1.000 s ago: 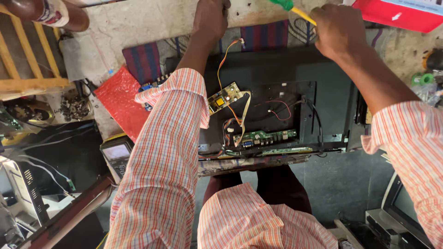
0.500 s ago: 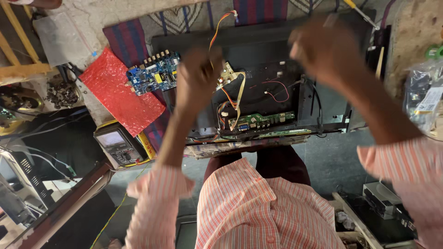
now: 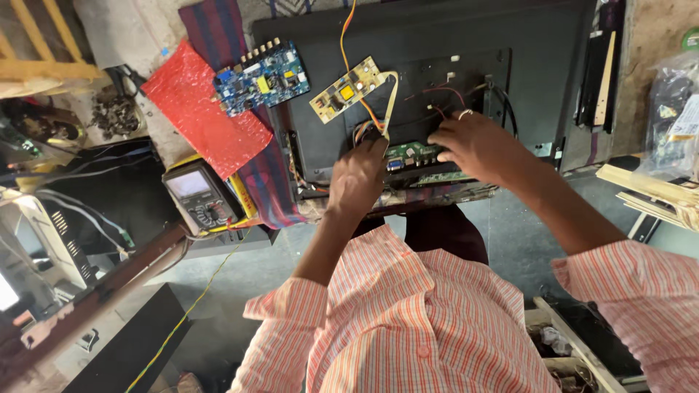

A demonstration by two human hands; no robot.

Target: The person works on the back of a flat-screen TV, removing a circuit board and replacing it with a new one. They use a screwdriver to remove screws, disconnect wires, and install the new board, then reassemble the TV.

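A black flat-panel television (image 3: pixel 553 65) lies face down on the tabletop (image 3: pixel 655 22), its long axis running left to right across the view and its lower edge toward the person. A green circuit board (image 3: pixel 419 154) sits low on the rear panel, its long axis parallel to that edge. The left hand (image 3: pixel 358 177) rests at the board's left end, fingers curled over a bundle of orange and red wires (image 3: pixel 364 120); whether this grip is closed on them cannot be told. The right hand (image 3: pixel 473 144) lies on the board's right part, fingers spread and pressing down, holding nothing visible. A yellow power board (image 3: pixel 346 90) lies tilted above the left hand. A blue circuit board (image 3: pixel 262 77) rests on red bubble wrap (image 3: pixel 204 124) left of the television. A multimeter (image 3: pixel 200 195) lies below the wrap. Clear plastic bags (image 3: pixel 673 109) lie at right.
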